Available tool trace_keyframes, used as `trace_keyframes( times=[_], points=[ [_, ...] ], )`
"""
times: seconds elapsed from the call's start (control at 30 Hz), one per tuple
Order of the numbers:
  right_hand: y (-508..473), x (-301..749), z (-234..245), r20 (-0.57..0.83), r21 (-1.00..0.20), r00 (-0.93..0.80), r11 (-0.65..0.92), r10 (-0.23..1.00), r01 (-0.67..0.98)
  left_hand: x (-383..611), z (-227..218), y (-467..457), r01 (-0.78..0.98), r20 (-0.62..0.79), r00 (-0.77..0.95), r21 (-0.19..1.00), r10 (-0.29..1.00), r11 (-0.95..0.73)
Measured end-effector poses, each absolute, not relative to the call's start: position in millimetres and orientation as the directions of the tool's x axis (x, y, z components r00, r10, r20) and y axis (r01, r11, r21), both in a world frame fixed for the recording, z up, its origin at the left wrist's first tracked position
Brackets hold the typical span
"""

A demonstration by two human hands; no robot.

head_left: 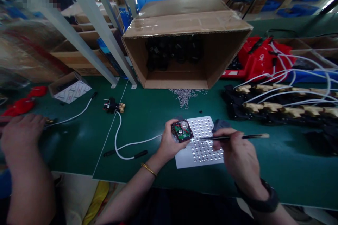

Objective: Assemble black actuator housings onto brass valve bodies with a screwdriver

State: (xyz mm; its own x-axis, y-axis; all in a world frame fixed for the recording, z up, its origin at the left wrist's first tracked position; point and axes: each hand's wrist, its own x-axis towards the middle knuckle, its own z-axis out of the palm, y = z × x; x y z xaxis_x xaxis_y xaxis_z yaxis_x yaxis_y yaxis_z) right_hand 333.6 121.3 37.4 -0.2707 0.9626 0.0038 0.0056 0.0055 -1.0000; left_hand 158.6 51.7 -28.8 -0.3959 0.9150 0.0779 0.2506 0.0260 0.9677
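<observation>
My left hand (169,144) is closed around a small black housing (182,130), its open side showing a green circuit board with a round silver part. A white cable (139,143) runs leftward from that hand. In my right hand (241,154) is a slim dark stick (249,136) with a pale right end, like a brush; its dark tip points at the housing. Under both hands lies a white sheet (182,161) with rows of small shiny round pieces. A dark grey block (221,125) sits by my right fingers; whether they touch it I cannot tell.
A cardboard box (185,23) holding black parts stands ahead, with small pins (185,96) spilled before it. Left are a brass-fitted assembly (114,106) and another person's hand (23,132). Rows of brass-fitted black units (280,107) and a red bin (253,59) are right.
</observation>
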Motion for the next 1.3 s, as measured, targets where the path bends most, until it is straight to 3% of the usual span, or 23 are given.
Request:
trace_keyframes(
  times=[0.1, 0.2, 0.43, 1.17, 1.3],
  points=[
    [103, 309, 38, -0.095, -0.987, -0.377, -0.137, 0.921, -0.088, 159, -32, 52, 0.28, 0.105, -0.404, 0.96, 0.909, 0.014],
    [94, 297, 30, -0.003, -0.993, -0.315, -0.039, 0.949, -0.108, 159, -35, 51, 0.293, 0.122, -0.405, 0.956, 0.906, 0.002],
    [88, 297, 16, 0.154, -0.984, -0.277, 0.173, 0.948, 0.046, 159, -38, 51, 0.322, 0.156, -0.419, 0.947, 0.895, -0.014],
    [94, 294, 24, 0.242, -0.935, -0.371, 0.318, 0.897, 0.157, 161, -45, 50, 0.298, 0.129, -0.42, 0.954, 0.898, 0.002],
    [95, 295, 26, 0.211, -0.95, -0.379, 0.28, 0.901, 0.135, 161, -44, 51, 0.302, 0.137, -0.428, 0.953, 0.893, -0.001]
  ],
)
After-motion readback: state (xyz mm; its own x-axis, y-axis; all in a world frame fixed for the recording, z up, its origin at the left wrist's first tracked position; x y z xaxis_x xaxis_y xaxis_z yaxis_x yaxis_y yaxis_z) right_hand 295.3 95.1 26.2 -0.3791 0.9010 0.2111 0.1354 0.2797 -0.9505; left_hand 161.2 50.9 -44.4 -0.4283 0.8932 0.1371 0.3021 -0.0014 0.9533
